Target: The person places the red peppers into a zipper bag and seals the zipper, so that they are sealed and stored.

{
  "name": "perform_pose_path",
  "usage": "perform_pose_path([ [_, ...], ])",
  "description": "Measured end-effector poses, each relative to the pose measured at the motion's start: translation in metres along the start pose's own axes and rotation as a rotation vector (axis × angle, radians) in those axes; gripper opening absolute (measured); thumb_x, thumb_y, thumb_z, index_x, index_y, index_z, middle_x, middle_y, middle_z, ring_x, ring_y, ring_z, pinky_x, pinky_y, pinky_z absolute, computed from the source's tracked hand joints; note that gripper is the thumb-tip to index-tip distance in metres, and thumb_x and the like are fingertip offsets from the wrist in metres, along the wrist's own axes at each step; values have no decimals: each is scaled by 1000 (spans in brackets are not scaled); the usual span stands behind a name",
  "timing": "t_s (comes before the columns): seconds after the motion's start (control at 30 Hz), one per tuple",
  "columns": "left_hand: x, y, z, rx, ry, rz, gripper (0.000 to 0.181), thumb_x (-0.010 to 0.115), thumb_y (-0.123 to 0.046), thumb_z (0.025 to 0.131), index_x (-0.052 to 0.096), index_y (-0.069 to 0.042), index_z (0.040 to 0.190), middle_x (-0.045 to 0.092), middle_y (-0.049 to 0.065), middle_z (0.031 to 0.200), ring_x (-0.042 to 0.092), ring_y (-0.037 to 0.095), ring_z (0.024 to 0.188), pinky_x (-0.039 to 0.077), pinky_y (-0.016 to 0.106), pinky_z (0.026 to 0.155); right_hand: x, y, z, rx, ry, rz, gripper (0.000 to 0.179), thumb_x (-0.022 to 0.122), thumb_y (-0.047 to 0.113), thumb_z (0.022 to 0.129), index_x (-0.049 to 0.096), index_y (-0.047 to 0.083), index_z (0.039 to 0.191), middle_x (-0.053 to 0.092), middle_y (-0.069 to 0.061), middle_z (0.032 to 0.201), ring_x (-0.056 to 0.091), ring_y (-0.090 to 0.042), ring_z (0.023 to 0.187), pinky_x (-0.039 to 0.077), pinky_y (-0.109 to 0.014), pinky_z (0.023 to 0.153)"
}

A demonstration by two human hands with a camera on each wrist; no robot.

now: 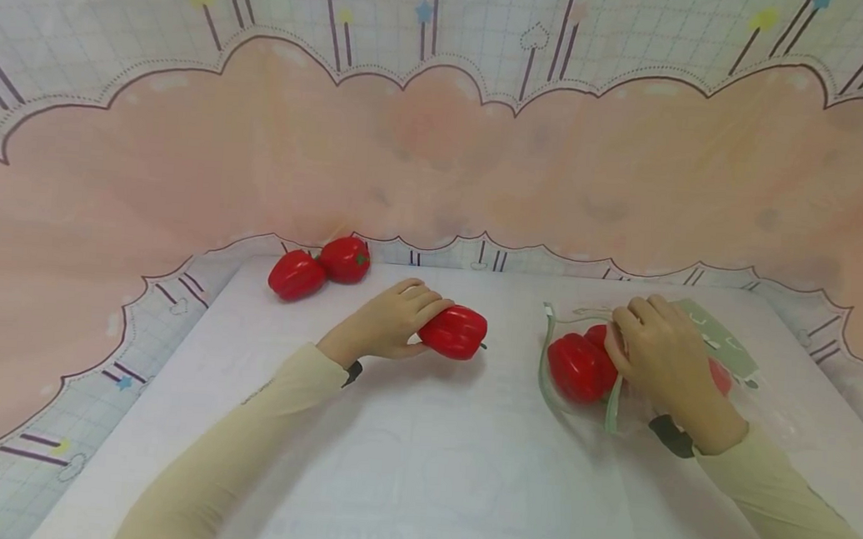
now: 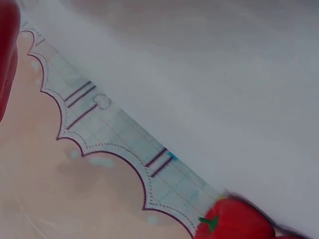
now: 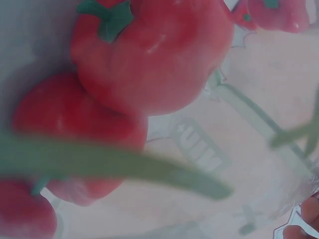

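Note:
My left hand (image 1: 398, 321) grips a red bell pepper (image 1: 455, 332) above the middle of the table, its stem pointing right. In the left wrist view only an edge of that pepper (image 2: 7, 55) shows. To the right, my right hand (image 1: 659, 352) holds the upper edge of a clear plastic bag (image 1: 614, 412) with green trim. The bag's mouth gapes toward the left hand. Red bell peppers (image 1: 576, 368) lie inside the bag; the right wrist view shows several, one large pepper (image 3: 154, 55) closest. My right fingertips (image 3: 310, 219) appear at that view's lower corner.
Two more red bell peppers (image 1: 297, 275) (image 1: 345, 260) sit side by side at the table's back left. The white-covered table (image 1: 417, 477) meets a patterned pink curtain (image 1: 438, 170) along its back and sides. A green printed panel (image 1: 720, 340) marks the bag's far side.

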State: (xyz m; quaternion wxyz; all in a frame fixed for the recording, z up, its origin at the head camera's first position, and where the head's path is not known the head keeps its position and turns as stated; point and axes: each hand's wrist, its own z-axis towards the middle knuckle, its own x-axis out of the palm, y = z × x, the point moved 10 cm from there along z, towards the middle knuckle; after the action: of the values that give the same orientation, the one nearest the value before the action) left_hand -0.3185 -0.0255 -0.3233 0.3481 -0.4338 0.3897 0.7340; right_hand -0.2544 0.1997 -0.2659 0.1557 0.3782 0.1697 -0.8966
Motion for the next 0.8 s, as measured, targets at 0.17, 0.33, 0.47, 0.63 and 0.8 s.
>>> perform_pose_path([
  [0.17,4,-11,12,5,5,-24,66,79,-35,71,53,-7,125,63,5,115,56,20,109,45,38,101,0,1,1,0,5,-1,23,76,11,68,64,-3,82,62,-18,72,53,-29,68,54,-43,61],
  [0.33,4,-23,23,26,-28,-40,63,79,-34,72,53,-7,123,63,5,113,56,20,107,45,39,101,0,1,1,0,4,-2,23,76,11,68,64,-3,82,62,-17,72,53,-29,68,53,-42,61],
  [0.47,8,-34,34,46,-17,-38,61,75,-36,76,52,-7,125,63,5,115,56,19,109,44,38,103,0,1,0,3,3,3,24,77,11,68,63,-3,82,61,-17,72,53,-29,68,53,-42,61],
  [0.63,13,-46,46,59,13,-32,62,73,-38,78,51,-9,128,62,3,120,56,18,112,42,36,105,1,0,0,7,8,0,25,77,11,67,63,-3,83,62,-17,73,53,-29,69,53,-43,62],
  [0.8,16,-57,55,67,12,-2,58,69,-38,81,51,-10,129,62,1,121,55,15,113,41,34,105,2,-1,0,8,18,-7,25,76,12,68,63,-3,83,62,-18,73,54,-29,69,54,-43,63],
])
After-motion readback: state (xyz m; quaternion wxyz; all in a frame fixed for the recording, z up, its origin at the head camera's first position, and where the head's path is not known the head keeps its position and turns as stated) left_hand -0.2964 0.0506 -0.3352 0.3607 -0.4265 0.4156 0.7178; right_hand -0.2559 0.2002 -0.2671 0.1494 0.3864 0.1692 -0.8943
